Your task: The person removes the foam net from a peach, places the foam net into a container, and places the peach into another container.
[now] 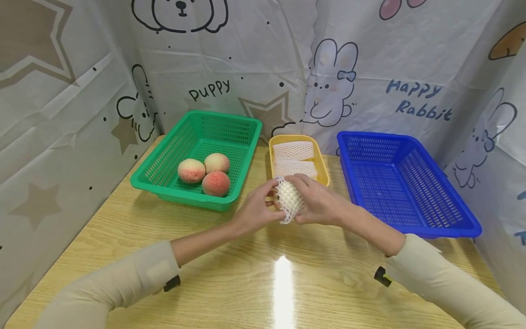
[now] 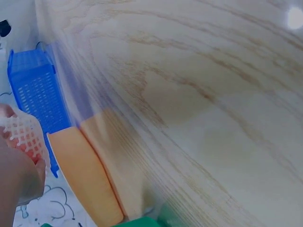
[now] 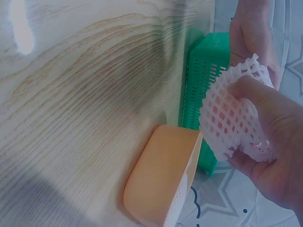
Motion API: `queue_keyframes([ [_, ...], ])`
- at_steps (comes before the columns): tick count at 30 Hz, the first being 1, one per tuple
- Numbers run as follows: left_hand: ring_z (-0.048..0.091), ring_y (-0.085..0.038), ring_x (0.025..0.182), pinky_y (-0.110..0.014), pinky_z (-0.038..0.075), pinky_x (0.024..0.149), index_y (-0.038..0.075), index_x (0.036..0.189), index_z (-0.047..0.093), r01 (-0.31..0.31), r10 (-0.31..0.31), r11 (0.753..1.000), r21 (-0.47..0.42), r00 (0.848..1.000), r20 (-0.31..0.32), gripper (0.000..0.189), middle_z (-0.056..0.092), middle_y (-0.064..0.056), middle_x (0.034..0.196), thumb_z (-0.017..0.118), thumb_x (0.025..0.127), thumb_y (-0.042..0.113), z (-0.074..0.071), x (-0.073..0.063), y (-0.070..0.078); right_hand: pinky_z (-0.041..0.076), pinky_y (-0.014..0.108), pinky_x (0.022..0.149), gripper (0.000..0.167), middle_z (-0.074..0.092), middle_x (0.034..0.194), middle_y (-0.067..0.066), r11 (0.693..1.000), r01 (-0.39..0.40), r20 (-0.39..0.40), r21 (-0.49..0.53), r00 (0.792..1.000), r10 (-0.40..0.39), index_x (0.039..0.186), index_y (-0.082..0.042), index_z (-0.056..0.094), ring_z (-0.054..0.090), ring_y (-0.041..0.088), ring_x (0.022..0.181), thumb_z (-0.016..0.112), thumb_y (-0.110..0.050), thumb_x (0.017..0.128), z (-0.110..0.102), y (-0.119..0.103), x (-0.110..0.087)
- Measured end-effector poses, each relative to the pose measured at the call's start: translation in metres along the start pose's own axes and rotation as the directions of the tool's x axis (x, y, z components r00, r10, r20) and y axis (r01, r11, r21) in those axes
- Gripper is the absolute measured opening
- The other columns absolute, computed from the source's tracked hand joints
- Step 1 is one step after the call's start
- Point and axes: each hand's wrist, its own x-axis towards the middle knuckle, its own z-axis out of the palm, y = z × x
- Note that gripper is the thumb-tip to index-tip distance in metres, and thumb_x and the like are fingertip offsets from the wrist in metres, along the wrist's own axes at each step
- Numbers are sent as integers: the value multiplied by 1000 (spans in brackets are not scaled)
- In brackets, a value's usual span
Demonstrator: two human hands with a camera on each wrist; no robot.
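Note:
Between both hands is a peach wrapped in a white foam net sleeve [image 1: 290, 199], held over the table in front of the yellow basket. My left hand [image 1: 258, 206] grips its left side, fingers and thumb curled at the net's edge. On the other side my right hand [image 1: 318, 201] holds it, fingers over the top and thumb below. In the right wrist view, reddish skin shows through the mesh of the net sleeve [image 3: 227, 116], with the right thumb and fingers pressing it. The left wrist view catches only part of the netted peach [image 2: 28, 137].
A green basket [image 1: 144, 183] with three peaches [image 1: 216, 183] stands at the left. The small yellow basket [image 1: 324, 176] behind the hands holds flat foam net sleeves [image 1: 293, 150]. A blue basket [image 1: 386, 183] is at the right. Printed cloth [image 1: 263, 59] hangs behind the table.

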Motion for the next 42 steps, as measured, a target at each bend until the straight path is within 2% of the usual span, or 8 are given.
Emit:
queue_keyframes([
  [15,60,-26,96,-33,58,81,-5,132,51,-65,64,992,108,998,16,64,59,-16,109,78,74,-3,-15,5,3,55,44,91,82,57,129,24,998,53,8,25,999,-53,143,6,45,62,37,111,89,-19,77,-12,4,2],
  [22,62,-24,93,-31,59,78,-3,131,52,-86,89,988,130,996,-19,64,58,-14,112,81,75,-1,-24,7,4,56,44,87,58,63,125,24,998,69,-22,-10,997,-70,137,6,55,64,36,110,79,-7,86,-23,10,3],
  [27,63,-25,95,-32,59,79,-1,133,52,-88,93,985,150,995,-25,67,58,-13,116,86,76,4,-30,10,6,59,38,69,43,70,111,20,995,66,-78,-81,994,-72,129,0,65,70,27,82,75,-1,88,-30,16,5],
  [30,62,-27,95,-35,59,79,-1,133,52,-97,102,984,153,994,-26,67,58,-13,116,86,76,6,-33,13,7,54,32,55,40,73,98,16,991,69,-105,-112,991,-81,128,-4,67,59,17,59,74,-2,89,-33,18,8],
  [32,62,-26,94,-35,59,79,-1,133,52,-100,106,982,159,994,-31,67,58,-14,115,86,76,6,-35,15,9,49,31,51,38,73,90,12,988,61,-117,-141,990,-78,126,-7,67,51,14,54,74,-3,89,-35,19,10],
  [35,61,-26,96,-33,59,79,-1,133,52,-99,108,980,175,993,-44,67,59,-15,117,86,76,6,-39,18,10,50,34,52,34,72,84,10,981,32,-136,-194,989,-59,123,-8,69,54,16,56,74,-6,89,-37,21,13],
  [39,63,-28,100,-32,59,79,-1,134,52,-79,93,979,186,993,-68,67,59,-17,120,86,76,6,-46,21,10,56,44,62,28,73,94,14,972,-10,-163,-236,986,-29,119,-9,69,67,29,75,75,-12,91,-39,25,16],
  [42,63,-29,99,-35,59,80,-2,133,52,-73,91,979,191,992,-87,67,59,-17,119,86,76,6,-52,24,9,56,46,65,26,72,98,14,969,-38,-174,-245,985,-6,117,-8,69,66,33,83,73,-14,92,-40,31,18],
])
